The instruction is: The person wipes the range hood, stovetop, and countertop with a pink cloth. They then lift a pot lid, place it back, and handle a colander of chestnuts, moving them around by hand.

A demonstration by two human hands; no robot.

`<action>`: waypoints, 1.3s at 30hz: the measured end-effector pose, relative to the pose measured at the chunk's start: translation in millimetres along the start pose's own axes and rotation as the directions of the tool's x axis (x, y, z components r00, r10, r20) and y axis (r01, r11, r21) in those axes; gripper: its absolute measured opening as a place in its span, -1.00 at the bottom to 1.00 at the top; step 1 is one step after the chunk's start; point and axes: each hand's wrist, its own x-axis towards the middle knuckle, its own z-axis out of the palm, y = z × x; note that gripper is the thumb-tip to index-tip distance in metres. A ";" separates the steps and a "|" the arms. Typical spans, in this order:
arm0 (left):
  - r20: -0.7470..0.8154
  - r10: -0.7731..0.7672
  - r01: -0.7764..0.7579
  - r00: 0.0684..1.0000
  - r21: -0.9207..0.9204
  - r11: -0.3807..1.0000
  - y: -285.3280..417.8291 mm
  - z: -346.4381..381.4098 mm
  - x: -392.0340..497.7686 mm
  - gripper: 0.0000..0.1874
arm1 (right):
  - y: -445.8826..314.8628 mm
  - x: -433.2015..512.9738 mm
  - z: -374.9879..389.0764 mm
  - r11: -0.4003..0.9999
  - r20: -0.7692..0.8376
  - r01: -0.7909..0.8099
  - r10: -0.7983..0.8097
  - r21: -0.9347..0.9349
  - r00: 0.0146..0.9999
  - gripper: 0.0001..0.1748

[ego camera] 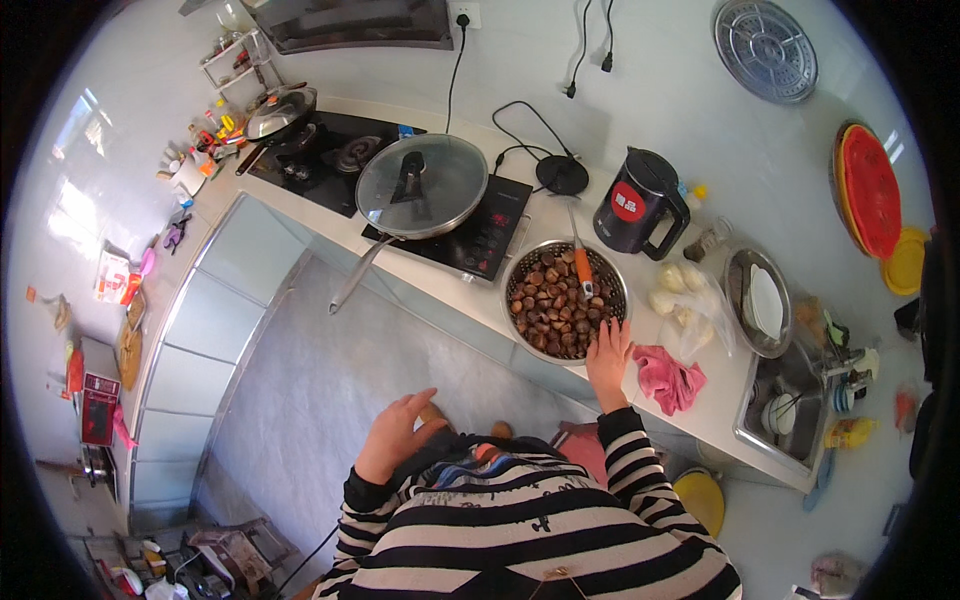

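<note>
My right hand (609,364) rests its fingertips at the near right rim of a perforated steel colander (517,332) of chestnuts (553,307). An orange-handled utensil (583,268) lies across the chestnuts at the back, its thin metal end over the rim. My left hand (397,435) is in front of my body, above the floor, fingers apart and holding nothing. A lidded frying pan (424,187) with a long handle sits on the induction cooker (491,232), left of the colander. A pink cloth (667,379) lies right of my right hand.
Behind the colander stand a black electric kettle (641,199) and its round base (562,175). Rightward are a plastic bag of pale food (688,300), a steel basin (789,322) with white dishes and a sink (806,431) with bowls. A lidded wok (281,114) sits on the gas stove (322,161).
</note>
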 end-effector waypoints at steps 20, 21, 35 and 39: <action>-0.001 -0.102 0.102 0.995 -0.074 0.992 -5.0 -2.6 -0.9 -0.47 | -10.4 75.0 -3.6 0.913 0.550 0.192 -0.375 0.361 0.746 -0.33; -0.002 -0.118 0.117 0.993 -0.061 0.991 -5.8 -2.3 -1.6 -0.47 | -7.7 78.2 -7.1 0.879 0.470 0.246 -0.434 0.409 0.768 -0.34; -0.033 -0.120 0.117 0.992 -0.091 0.989 -28.8 -17.8 13.1 -0.49 | -1.1 99.5 5.6 0.811 0.166 -0.046 -0.063 0.583 0.984 -0.27; -0.005 -0.052 0.051 0.999 -0.074 0.996 -39.9 -27.3 34.3 -0.49 | 5.3 119.2 18.4 0.830 0.255 -0.096 -0.058 0.549 0.965 -0.37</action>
